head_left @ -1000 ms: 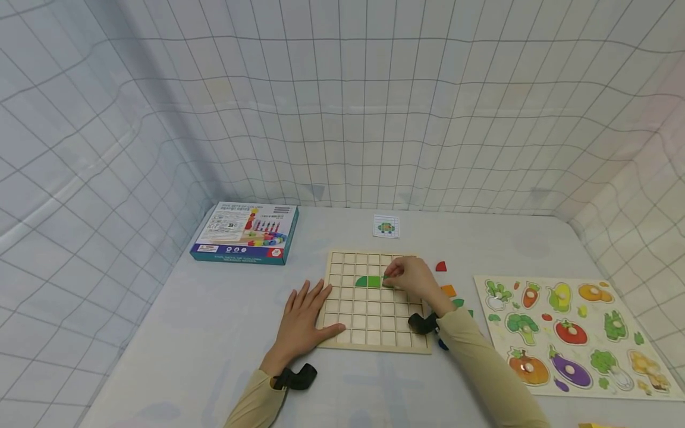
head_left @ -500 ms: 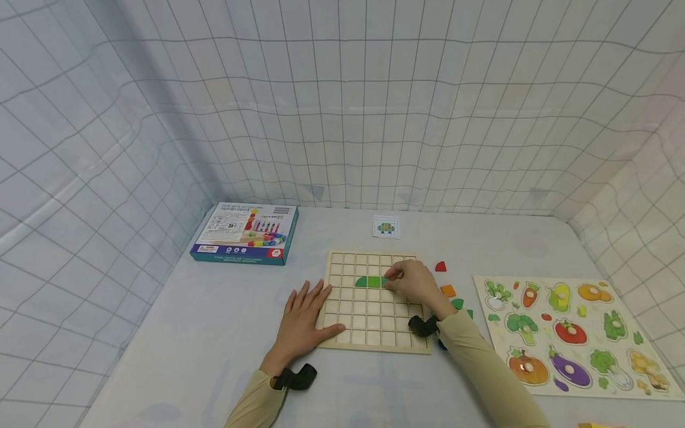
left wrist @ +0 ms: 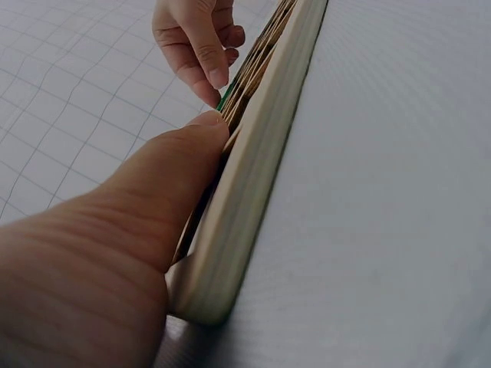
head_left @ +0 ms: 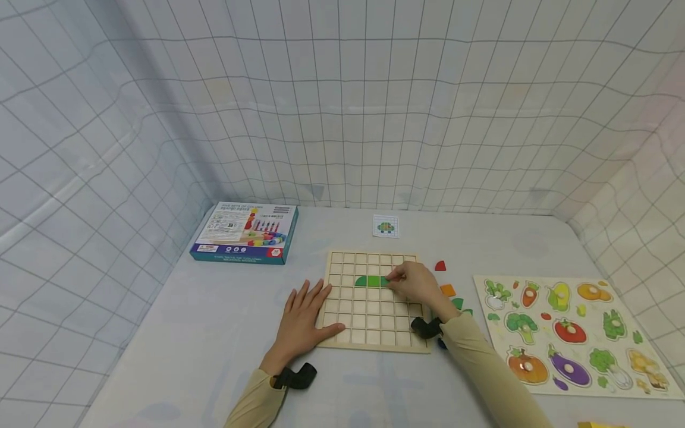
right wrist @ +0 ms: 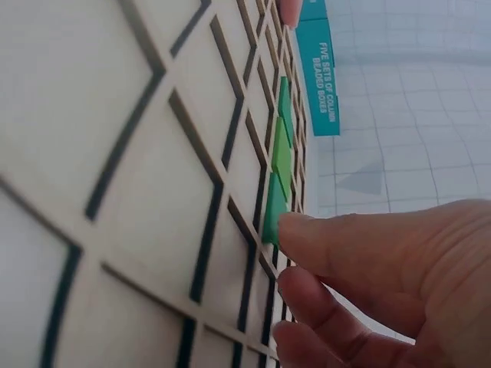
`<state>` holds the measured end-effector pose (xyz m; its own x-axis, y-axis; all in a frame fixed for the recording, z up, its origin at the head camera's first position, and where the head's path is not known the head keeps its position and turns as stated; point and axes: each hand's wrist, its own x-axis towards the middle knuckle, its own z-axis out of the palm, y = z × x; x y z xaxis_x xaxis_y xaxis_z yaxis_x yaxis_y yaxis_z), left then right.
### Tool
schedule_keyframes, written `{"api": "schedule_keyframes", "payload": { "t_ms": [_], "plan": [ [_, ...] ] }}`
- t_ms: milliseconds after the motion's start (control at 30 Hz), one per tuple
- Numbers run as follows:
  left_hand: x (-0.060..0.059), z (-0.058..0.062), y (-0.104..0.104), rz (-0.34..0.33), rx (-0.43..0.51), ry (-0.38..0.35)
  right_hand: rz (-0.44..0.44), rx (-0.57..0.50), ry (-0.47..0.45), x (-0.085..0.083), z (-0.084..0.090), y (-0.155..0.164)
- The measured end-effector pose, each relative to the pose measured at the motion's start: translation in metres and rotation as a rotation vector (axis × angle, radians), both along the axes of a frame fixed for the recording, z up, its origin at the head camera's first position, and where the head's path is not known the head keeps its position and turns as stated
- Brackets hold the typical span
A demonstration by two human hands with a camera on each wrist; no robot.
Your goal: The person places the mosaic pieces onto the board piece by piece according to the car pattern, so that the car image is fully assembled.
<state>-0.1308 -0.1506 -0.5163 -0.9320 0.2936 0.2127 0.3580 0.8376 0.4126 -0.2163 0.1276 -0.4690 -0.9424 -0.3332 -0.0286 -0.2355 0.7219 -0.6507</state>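
A wooden grid board point(head_left: 358, 340) lies on the table. My left hand point(head_left: 304, 318) rests on its left edge with fingers spread, the thumb point(left wrist: 176, 161) over the frame. My right hand point(head_left: 414, 280) is over the upper right of the board, thumb and fingertips at the right end of a dark green quarter-circle piece point(right wrist: 273, 208), which sits in a cell. Left of that piece comes a light green square piece point(head_left: 374, 281), then another dark green quarter-circle piece point(head_left: 361, 281), all in one row. In the right wrist view, the thumb touches the nearest green piece.
Right of the board lie a red quarter-circle piece point(head_left: 440, 266), an orange square point(head_left: 448, 290) and green pieces point(head_left: 457, 303). A pattern card point(head_left: 386, 226) lies behind the board. A beaded-toy box point(head_left: 243, 233) is at the back left, a vegetable puzzle point(head_left: 569, 342) at the right.
My right hand has shifted slightly right along the row, and more of the right dark green piece shows. The left hand has stayed put on the board's edge.
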Motion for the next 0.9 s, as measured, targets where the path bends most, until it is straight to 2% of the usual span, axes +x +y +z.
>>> {"api": "schedule_keyframes", "payload": {
  "t_ms": [267, 533, 700, 900],
  "plan": [
    [-0.001, 0.001, 0.001, -0.002, -0.003, -0.012, 0.005, -0.052, 0.059, 0.01, 0.01, 0.038],
    [0.001, 0.002, 0.0, 0.004, 0.019, -0.013, -0.122, -0.056, 0.088, 0.016, 0.013, 0.086],
    [0.001, 0.002, -0.001, 0.007, 0.018, -0.03, -0.149, -0.03, 0.065, 0.015, 0.012, 0.095],
    [0.001, 0.003, 0.0, -0.001, 0.025, -0.03, -0.101, -0.009, 0.044, 0.01, 0.007, 0.091]
  ]
}}
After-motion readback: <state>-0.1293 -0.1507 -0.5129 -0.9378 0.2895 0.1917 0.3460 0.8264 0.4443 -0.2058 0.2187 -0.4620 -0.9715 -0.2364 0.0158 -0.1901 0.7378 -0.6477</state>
